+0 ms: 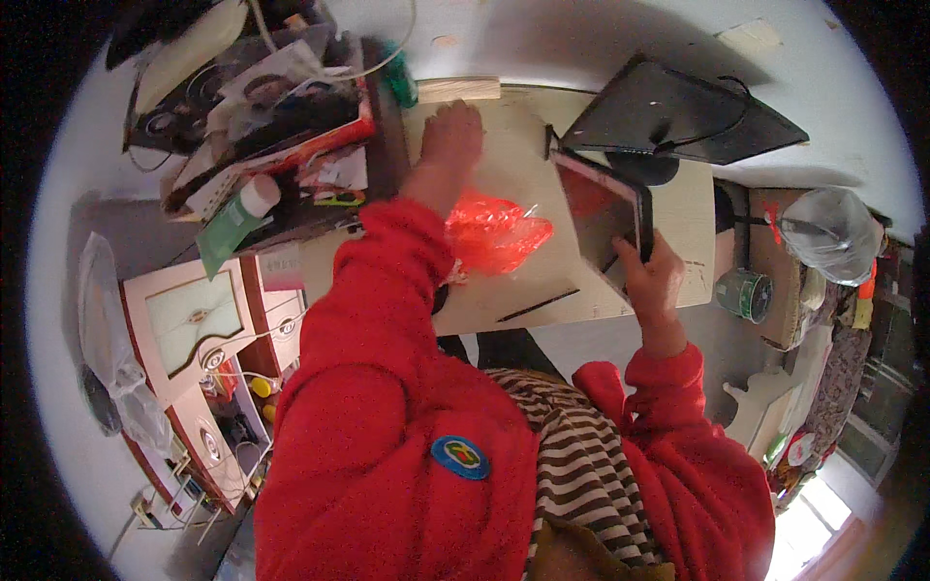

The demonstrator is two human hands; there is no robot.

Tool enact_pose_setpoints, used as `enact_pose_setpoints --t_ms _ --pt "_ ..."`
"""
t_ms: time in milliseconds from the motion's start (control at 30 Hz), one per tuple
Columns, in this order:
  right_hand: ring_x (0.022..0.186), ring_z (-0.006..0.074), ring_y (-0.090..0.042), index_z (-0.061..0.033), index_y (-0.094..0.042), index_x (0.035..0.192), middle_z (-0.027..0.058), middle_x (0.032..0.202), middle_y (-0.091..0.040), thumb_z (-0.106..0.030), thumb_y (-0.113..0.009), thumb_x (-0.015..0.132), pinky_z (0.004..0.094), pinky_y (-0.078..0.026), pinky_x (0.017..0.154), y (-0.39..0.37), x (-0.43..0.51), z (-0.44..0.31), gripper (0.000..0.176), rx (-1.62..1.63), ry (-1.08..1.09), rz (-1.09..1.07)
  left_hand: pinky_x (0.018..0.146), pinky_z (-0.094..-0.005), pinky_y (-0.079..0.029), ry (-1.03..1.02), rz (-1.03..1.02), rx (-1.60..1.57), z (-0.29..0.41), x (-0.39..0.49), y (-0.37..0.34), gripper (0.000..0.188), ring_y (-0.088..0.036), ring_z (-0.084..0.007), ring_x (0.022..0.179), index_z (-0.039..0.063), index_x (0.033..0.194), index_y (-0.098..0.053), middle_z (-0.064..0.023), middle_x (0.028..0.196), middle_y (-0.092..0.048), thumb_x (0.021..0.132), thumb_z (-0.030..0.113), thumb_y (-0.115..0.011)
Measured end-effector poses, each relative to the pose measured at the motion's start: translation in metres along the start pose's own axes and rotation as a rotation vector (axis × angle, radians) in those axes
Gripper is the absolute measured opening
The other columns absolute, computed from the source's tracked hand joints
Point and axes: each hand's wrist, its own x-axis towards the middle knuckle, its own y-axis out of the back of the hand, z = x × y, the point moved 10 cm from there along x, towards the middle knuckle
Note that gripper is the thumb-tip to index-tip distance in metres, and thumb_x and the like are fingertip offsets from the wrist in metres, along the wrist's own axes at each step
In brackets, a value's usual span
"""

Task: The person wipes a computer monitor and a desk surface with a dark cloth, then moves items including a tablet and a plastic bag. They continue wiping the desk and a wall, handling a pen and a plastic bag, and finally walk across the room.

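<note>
My left hand (454, 138) reaches over the far left part of the cardboard-coloured tabletop (516, 131), palm down, just short of a light wooden strip (459, 89) by the wall. Whether it presses on the surface cannot be told. In my right hand (652, 276) is the near edge of a flat, dark-framed panel (599, 207), tilted up, with a glossy face that reflects red. A crumpled red plastic bag (498, 232) lies between my hands, close to my left sleeve. Beyond the panel stands a black monitor (679, 116) on a round base.
A cluttered shelf (392, 145) with papers, cables and a white-capped green bottle (236, 214) rises at the left. Green plastic (398, 76) is beside the wooden strip. At the right are a green tin (745, 295), a cardboard box (781, 305) and a clear plastic bag (828, 232).
</note>
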Motion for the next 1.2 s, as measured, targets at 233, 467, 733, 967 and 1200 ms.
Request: enact_pose_setpoints --t_ms 233,467,733,967,1200 --pt "0.07 0.0354 -0.07 -0.0026 -0.071 0.096 0.0179 0.079 -0.07 -0.021 -0.08 0.088 0.0433 -0.055 0.066 0.007 -0.035 0.054 0.022 -0.029 -0.105 0.006 0.111 -0.0591 -0.043 0.206 0.149 0.131 -0.002 0.064 -0.044 0.051 -0.042 -0.0355 0.149 0.017 0.153 -0.051 -0.0106 0.154 -0.049 0.103 0.028 -0.056" --pt "0.068 0.0361 -0.069 -0.0011 -0.068 0.09 0.0189 0.077 -0.069 -0.021 -0.078 0.088 0.0436 -0.054 0.063 0.014 -0.036 0.062 0.022 -0.037 -0.058 0.039 0.098 -0.0517 -0.051 0.154 0.095 0.149 -0.019 0.073 -0.063 0.034 -0.061 -0.0272 0.128 0.016 0.13 -0.07 -0.0056 0.131 -0.065 0.099 0.027 -0.061" --pt "0.063 0.0144 -0.054 0.0 -0.066 0.09 0.0089 0.069 -0.063 -0.019 -0.078 0.091 0.0332 -0.048 0.061 0.007 -0.027 0.069 0.022 0.069 -0.058 0.069 0.091 -0.0477 -0.055 -0.014 -0.055 0.152 0.031 0.023 -0.066 0.02 -0.071 -0.0276 0.11 0.018 0.108 -0.08 -0.0051 0.111 -0.074 0.095 0.02 -0.065" --pt "0.064 0.0217 -0.064 -0.0014 -0.069 0.094 0.0148 0.076 -0.07 -0.023 -0.078 0.092 0.0373 -0.053 0.063 0.002 -0.018 0.062 0.023 0.057 -0.114 0.012 0.092 -0.049 -0.052 -0.206 -0.162 0.074 0.048 -0.052 -0.07 0.023 -0.069 -0.0296 0.108 0.014 0.106 -0.081 -0.0086 0.107 -0.071 0.099 0.021 -0.06" --pt "0.062 0.0153 -0.052 -0.0011 -0.067 0.091 0.01 0.067 -0.06 -0.021 -0.078 0.092 0.0358 -0.047 0.059 -0.01 -0.005 0.008 0.023 0.017 0.12 -0.027 0.097 -0.0497 -0.049 -0.187 0.046 -0.177 0.035 -0.098 -0.045 0.019 -0.065 -0.0331 0.111 0.007 0.108 -0.073 -0.0118 0.114 -0.068 0.094 0.017 -0.064"
